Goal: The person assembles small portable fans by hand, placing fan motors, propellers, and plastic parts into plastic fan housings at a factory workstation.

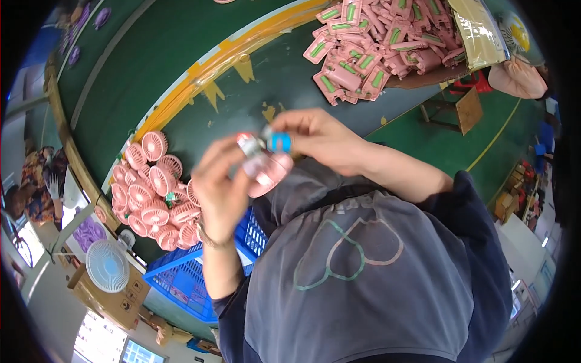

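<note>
My left hand [219, 175], closed, grips a glossy pink plastic part [273, 174] with a rounded face. A small whitish piece with a red top [248, 144] shows at its fingertips; blur hides its exact form. My right hand [322, 140] pinches a small bright blue cylindrical piece [280, 142] just above the pink part. Both hands are close together in front of my chest, and I cannot tell whether the blue piece touches the pink part. Beside my left hand lies a heap of pink mini fan heads [153, 206] with slatted round grilles.
Pink housings with green strips [363, 57] are piled at the far right of the green table [266, 78], by a carton [478, 33]. A blue crate [181, 284] stands below my left forearm. A wooden stool [463, 112] and a white fan [108, 266] are farther off; co-workers sit nearby.
</note>
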Demonstrator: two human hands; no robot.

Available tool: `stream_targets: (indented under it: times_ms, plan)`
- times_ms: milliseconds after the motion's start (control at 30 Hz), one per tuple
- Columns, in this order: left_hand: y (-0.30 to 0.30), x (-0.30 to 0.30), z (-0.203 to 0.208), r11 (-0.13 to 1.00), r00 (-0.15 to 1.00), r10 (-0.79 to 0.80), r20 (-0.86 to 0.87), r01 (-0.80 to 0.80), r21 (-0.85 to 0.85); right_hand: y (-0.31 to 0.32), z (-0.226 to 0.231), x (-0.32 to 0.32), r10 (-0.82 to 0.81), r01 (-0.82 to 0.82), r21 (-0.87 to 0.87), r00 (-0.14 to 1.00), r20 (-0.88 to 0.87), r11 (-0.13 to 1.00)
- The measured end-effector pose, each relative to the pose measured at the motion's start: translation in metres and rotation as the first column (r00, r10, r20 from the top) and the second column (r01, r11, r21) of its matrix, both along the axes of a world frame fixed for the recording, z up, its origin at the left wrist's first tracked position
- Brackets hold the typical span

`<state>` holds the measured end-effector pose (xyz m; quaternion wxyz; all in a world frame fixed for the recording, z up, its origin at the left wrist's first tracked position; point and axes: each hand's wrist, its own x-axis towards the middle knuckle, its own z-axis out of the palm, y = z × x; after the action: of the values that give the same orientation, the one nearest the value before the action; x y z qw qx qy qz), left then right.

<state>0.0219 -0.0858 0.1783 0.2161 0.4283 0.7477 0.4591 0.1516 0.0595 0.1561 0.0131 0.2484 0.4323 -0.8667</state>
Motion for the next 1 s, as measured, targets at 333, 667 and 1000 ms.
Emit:
stream_targets:
  times_ms: [333,667,1000]
  plan:
    - [0.151,-0.183,-0.098,0.943,0.935,0.295,-0.196,-0.252,0.217,0.118,-0.106,0.077,-0.371,-0.28,0.958,0.884,0.284,0.067]
    - [0.073,-0.144,-0.175,0.856,0.672,0.269,-0.69,-0.495,-0.149,0.172,-0.147,0.061,-0.367,-0.57,0.791,0.8,0.474,-0.222]
    - [-0.049,-0.137,-0.203,0.574,0.683,0.124,-0.72,-0.641,-0.509,0.102,-0.11,0.025,-0.195,0.145,0.79,0.98,-0.033,0.596]
